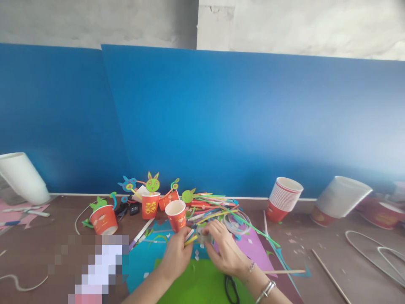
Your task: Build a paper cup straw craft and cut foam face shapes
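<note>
My left hand (pixel 177 252) is closed around a thin yellow straw (pixel 191 240) and a whitish one beside it. Close by on the right, my right hand (pixel 223 245) curls its fingers on a small translucent roll (pixel 201 234), which looks like clear tape; its outline is blurred. Just behind my left hand stands a red paper cup (pixel 176 214), upright. Beneath both hands lie a green sheet (pixel 177 285), a blue sheet (pixel 142 257) and a purple sheet (pixel 255 249). Black scissors (pixel 232 290) lie partly under my right forearm.
Colourful straws (pixel 218 207) are heaped behind my hands. Red cups with paper animal faces, such as a green rabbit (pixel 153 184), stand at left. Stacked cups (pixel 284 198) and a wrapped cup stack (pixel 340 200) stand at right. Wooden sticks (pixel 330 276) lie nearby; a blue partition (pixel 221 118) rises behind.
</note>
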Demonstrator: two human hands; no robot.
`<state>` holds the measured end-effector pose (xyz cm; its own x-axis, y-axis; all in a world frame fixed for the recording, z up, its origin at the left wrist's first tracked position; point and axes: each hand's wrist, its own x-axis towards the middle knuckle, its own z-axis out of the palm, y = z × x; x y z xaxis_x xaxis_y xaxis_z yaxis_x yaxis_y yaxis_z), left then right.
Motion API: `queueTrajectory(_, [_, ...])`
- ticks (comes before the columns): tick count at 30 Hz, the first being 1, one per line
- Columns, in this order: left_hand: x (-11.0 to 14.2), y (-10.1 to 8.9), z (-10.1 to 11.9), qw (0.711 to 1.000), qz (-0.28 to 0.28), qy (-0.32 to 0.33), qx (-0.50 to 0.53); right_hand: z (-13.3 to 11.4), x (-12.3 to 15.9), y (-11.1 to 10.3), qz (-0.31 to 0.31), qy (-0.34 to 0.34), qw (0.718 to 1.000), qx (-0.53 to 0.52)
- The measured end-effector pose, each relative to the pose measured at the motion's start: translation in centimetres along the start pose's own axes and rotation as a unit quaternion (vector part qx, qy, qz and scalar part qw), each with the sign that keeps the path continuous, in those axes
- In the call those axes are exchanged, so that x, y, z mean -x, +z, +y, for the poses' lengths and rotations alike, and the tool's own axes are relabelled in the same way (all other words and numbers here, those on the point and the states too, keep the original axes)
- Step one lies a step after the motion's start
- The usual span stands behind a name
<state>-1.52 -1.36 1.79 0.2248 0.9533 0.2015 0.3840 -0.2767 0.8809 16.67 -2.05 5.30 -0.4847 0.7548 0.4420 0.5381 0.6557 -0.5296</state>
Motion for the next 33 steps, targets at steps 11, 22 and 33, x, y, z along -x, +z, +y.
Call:
queueTrajectory(11, [-0.9, -0.3, 1.0, 0.993, 0.036, -0.076, 0.081, 1.2, 0.3, 0.4, 0.024, 0.02, 0.996, -0.087])
queueTrajectory(22, [-1.0, -0.1, 0.7, 0.997, 0.024, -0.072, 0.033, 0.2, 0.2, 0.3, 0.003, -0.015, 1.0, -0.012])
queueTrajectory(33, [-0.7, 0.1, 0.4, 0.999, 0.03, -0.034, 0.012, 0.1, 0.2, 0.3, -0.009, -0.036, 0.999, -0.003])
